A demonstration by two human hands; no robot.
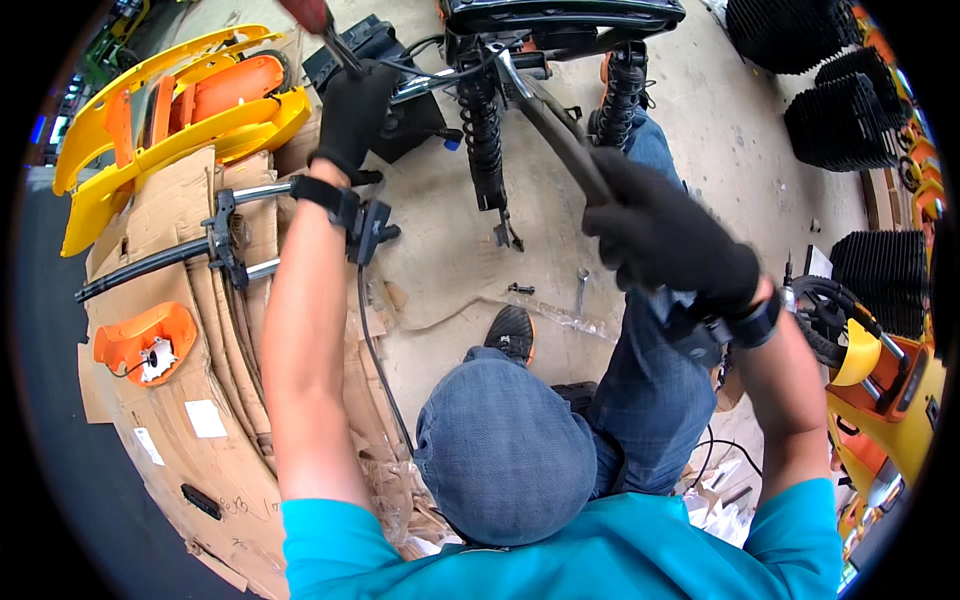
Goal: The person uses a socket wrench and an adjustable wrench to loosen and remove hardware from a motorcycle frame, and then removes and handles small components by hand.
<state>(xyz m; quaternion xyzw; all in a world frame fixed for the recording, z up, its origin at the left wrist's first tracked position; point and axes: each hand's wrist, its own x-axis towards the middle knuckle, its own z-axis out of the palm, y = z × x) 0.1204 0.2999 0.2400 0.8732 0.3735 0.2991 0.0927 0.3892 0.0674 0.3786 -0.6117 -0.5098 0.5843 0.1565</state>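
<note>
My left hand (355, 115), in a black glove, is closed around the metal shaft of a red-ended hand tool (345, 52) at the upper left. The tool's red end is cut off by the picture's top edge. My right hand (680, 235), also gloved, grips a long grey-handled tool with a shiny metal head (560, 135); its exact kind is unclear. That head reaches the top of a black coil-spring shock absorber (480, 140), beneath a dark machine frame (565, 15). Whether the head is clamped there I cannot tell. A second coil-spring shock absorber (620, 100) hangs to the right.
Flattened cardboard (215, 345) at left carries a metal fork assembly (228, 240), an orange shell (145, 340) and yellow body panels (180, 110). A wrench (582, 290) and bolt (520, 289) lie on the floor. Black ribbed stacks (840, 120) stand right. A cable (372, 340) trails from my left wrist.
</note>
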